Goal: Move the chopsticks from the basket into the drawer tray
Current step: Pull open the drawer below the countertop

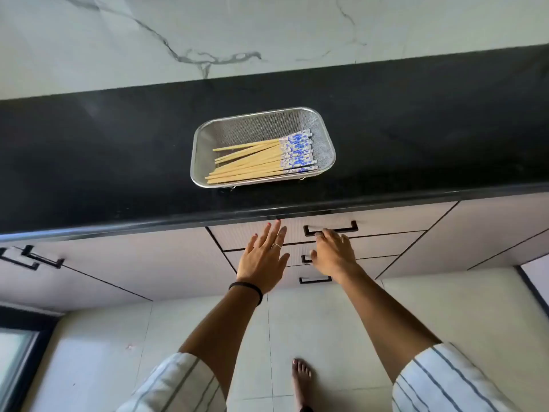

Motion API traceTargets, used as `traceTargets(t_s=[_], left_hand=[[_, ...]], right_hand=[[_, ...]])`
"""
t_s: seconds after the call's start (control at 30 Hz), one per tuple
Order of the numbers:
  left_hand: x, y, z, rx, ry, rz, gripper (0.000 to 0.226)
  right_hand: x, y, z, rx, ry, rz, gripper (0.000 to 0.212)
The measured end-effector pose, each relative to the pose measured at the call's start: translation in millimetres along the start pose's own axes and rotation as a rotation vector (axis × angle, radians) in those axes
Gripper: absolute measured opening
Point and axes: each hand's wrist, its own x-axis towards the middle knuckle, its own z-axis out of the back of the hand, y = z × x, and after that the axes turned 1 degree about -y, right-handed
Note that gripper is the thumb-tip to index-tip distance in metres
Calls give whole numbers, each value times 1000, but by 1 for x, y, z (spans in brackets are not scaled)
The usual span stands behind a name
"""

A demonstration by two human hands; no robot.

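Observation:
Several wooden chopsticks (261,157) with blue-and-white patterned ends lie in a rectangular metal mesh basket (325,135) on the black counter (118,162). Below the counter edge is the top drawer (243,234), closed, with a black handle (350,227). My right hand (334,252) has its fingers curled on the left part of that handle. My left hand (261,257) is flat with straight fingers against the drawer front, beside the handle. No drawer tray is visible.
Two more drawers with black handles (315,280) sit under the top one. Cabinet doors with black handles (32,260) are at the left. A marble wall (208,34) stands behind the counter. My bare foot (301,379) is on the tiled floor.

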Motion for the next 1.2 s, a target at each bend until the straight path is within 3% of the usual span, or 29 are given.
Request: traceTargets(t_s=[0.23,0.43,0.97,1.07,1.2], left_hand=[[22,6,-15,98,-107,12,60],[27,10,-15,152,-136,34,57],[-24,1,-12,178,-108,64,61],[-32,-2,-11,139,-88,72,60],[-64,-11,-12,60,-76,47,59]], right_hand=[[55,-12,-22,10,116,-12,55],[68,-15,-26,-34,79,18,46],[-3,-14,-38,18,84,-11,41],[-41,-10,-42,53,-78,18,31],[-104,-4,-41,58,-562,180,11]])
